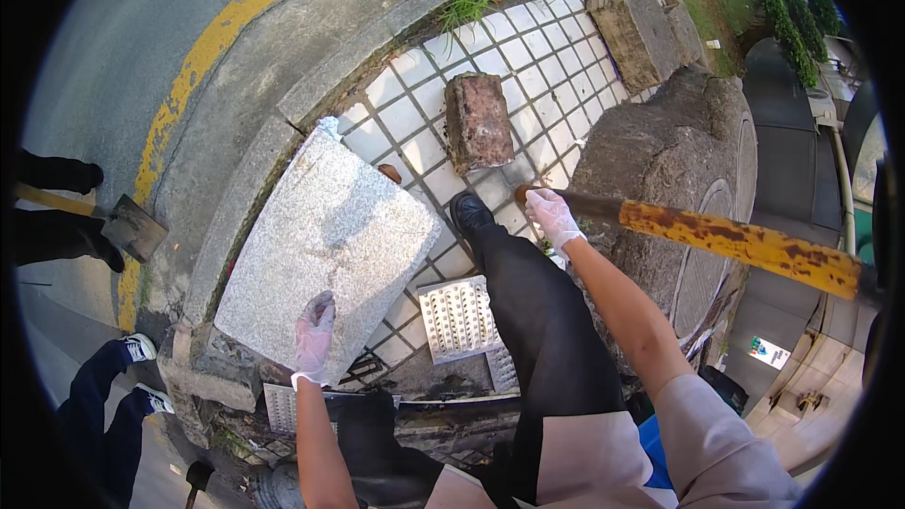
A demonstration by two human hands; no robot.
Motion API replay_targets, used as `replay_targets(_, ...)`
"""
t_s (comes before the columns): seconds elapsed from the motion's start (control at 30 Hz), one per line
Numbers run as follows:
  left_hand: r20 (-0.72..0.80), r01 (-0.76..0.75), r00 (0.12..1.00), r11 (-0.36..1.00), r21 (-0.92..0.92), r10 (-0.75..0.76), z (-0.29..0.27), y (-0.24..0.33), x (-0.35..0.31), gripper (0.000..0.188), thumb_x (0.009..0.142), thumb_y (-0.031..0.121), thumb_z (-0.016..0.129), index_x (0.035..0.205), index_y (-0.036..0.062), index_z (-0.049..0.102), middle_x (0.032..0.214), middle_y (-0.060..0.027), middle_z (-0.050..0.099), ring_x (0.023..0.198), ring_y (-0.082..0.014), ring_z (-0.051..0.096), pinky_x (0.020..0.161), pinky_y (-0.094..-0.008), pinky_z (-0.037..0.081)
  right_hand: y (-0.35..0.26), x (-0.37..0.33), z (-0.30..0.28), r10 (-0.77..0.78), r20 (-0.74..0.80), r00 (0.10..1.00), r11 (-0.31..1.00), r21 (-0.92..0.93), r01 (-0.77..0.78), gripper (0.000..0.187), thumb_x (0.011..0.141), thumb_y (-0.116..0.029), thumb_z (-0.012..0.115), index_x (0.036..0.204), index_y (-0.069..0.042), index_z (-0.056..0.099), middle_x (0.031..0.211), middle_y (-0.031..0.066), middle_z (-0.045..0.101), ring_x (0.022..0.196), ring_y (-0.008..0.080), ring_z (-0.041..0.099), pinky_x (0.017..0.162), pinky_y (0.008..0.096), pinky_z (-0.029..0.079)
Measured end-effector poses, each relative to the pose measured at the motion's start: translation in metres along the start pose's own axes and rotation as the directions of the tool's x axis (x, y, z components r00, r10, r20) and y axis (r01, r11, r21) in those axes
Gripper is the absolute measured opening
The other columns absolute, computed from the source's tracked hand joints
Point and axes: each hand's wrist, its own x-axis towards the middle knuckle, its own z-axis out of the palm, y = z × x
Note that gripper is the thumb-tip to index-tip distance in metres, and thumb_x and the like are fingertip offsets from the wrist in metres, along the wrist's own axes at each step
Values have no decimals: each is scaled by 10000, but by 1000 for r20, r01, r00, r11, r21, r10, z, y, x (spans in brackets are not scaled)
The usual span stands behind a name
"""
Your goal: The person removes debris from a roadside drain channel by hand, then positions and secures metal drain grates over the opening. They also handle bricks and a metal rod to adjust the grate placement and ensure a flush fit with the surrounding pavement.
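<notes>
My left hand (pixel 316 335), in a thin clear glove, is over the near part of a large speckled light-grey stone slab (pixel 320 236). Its fingers are stretched out and loosely curved, holding nothing; whether they touch the stone I cannot tell. My right hand (pixel 554 219), gloved the same way, is closed around the brown end of a long pole (pixel 735 240), which has a rusty yellow section and stretches to the right. A rough reddish stone block (pixel 479 123) lies on the white tiles beyond my black shoe (pixel 471 212).
Perforated metal plates (pixel 457 320) lie near my legs, beside a dark gap. A big rough boulder (pixel 641 151) stands at right and a brown block (pixel 632 33) farther back. A curb (pixel 236 207) borders the road. Other people's legs (pixel 104 415) and a shovel (pixel 134 228) are at left.
</notes>
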Motion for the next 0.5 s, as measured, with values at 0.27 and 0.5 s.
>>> replay_targets(0.27,154,-443,875,633,635,459,329,155,317,560,830,262,666,1325,87,471,1297,-159,506,1197,-285,487,1015,-351,386,85,224,14,668,329,668,346,657,-670,790,897,-558,423,1389,33,240,1415,270,308,1263,433,384,1013,550,346)
replay_targets(0.5,178,-301,900,272,914,397,451,186,400,820,731,674,591,1291,80,514,1436,-123,349,1307,-314,322,1018,-410,389,41,230,55,377,389,841,-110,920,-377,496,890,-373,381,1273,-78,494,1317,112,505,1219,298,465,1026,479,361)
